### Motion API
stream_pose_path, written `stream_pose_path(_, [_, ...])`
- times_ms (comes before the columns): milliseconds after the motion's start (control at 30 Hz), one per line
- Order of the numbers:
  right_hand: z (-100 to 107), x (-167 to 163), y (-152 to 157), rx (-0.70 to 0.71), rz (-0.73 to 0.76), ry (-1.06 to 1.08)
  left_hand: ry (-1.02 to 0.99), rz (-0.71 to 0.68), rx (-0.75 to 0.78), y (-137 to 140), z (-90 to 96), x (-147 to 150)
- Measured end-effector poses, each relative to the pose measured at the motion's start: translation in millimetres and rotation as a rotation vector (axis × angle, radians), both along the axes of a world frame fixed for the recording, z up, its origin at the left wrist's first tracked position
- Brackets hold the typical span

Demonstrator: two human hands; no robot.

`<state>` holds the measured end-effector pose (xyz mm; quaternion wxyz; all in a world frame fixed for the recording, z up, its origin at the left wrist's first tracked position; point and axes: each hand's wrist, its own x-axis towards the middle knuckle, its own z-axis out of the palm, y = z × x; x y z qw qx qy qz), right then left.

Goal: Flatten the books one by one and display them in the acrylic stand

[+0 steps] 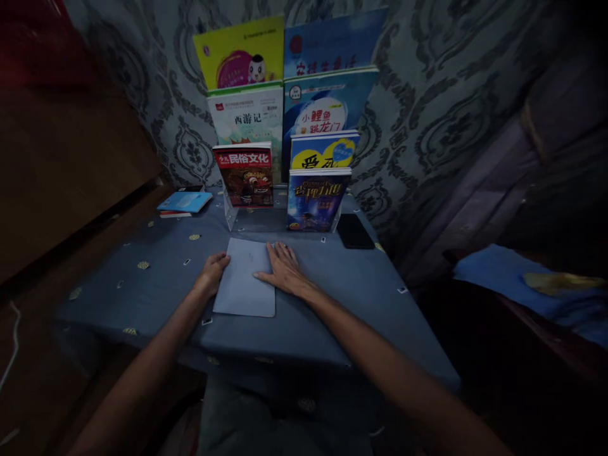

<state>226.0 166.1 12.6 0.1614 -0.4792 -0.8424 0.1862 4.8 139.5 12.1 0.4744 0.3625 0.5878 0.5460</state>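
Observation:
A pale, nearly blank booklet (pixel 246 285) lies flat on the cloth-covered table in front of me. My left hand (pixel 213 272) is closed at its left edge, with the fingers curled and partly hidden. Across the upper right edge of the booklet rests my right hand (pixel 284 269), flat with thumb and fingers apart. Behind the booklet stands a clear tiered rack (pixel 232 215) of upright books. Its front row has a red-and-dark book (pixel 244 177) on the left and a dark blue book (pixel 314 201) on the right.
Higher in the rack are a yellow book (pixel 218 54), a white-green book (pixel 249 117) and blue books. A black phone (pixel 355 232) lies right of the rack. A small stack with a blue book (pixel 185 201) sits at the table's back left. Patterned wall covering hangs behind.

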Motion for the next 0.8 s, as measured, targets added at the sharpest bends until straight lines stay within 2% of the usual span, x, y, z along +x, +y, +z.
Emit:
stream_pose_path(167, [-8.0, 2.4, 9.4, -0.083, -0.041, 0.421, -0.144, 0.015, 0.024, 2.0, 6.5, 2.3])
stream_pose_path(300, [-9.4, 0.6, 13.8, -0.32, 0.021, 0.872, -0.207, 0.045, 0.069, 9.3, 13.1, 7.1])
stream_pose_path(400, [-6.9, -1.1, 14.2, -0.49, 0.064, 1.079, -0.214, 0.075, 0.079, 15.9, 11.8, 14.4])
stream_pose_path(533, [3.7, -1.8, 9.6, -0.679, 0.072, 1.207, -0.187, 0.08, 0.074, 21.6, 6.9, 21.3])
stream_pose_path(633, [12.7, -2.2, 4.9, -0.764, 0.069, 1.222, -0.031, 0.013, 0.073, 24.0, 8.0, 17.7])
stream_pose_path(800, [16.3, 1.9, 8.8, -0.664, -0.029, 1.17, 0.249, -0.114, 0.058, 31.3, 21.6, 1.1])
